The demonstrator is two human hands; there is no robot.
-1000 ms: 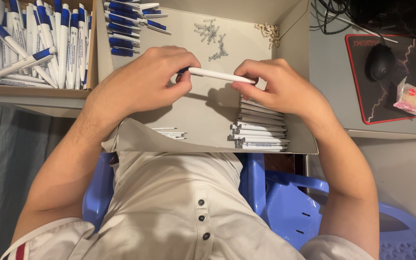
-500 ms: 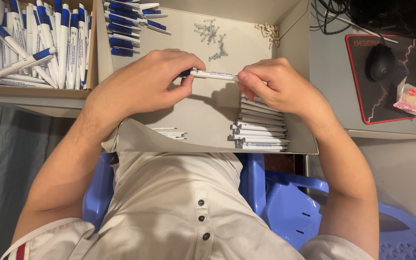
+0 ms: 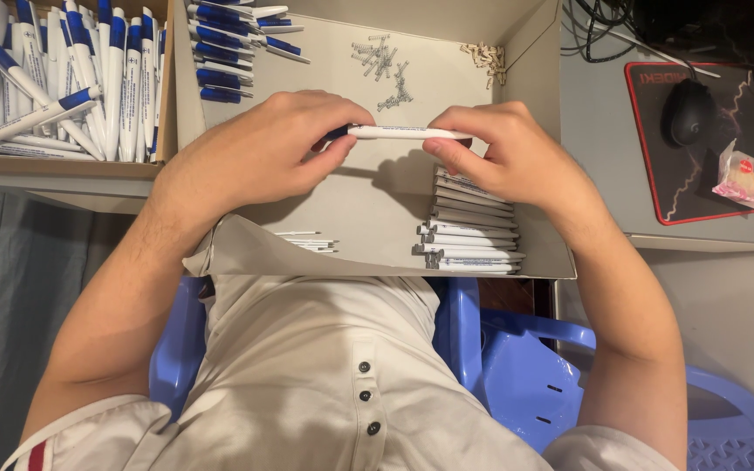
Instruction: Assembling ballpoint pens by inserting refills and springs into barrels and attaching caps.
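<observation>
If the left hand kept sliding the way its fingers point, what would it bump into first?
The left hand points rightward along the white pen that both hands hold. Going straight on, it would most likely meet the right hand first, at the pen's other end. Depth is hard to judge, but both grip the same pen.

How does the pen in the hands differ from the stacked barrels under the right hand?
The pen is held level in the air between the left hand and right hand; the barrels lie stacked in the box. The pen shows a dark end at the left fingers; the barrels show none. Both are white and slim.
</observation>
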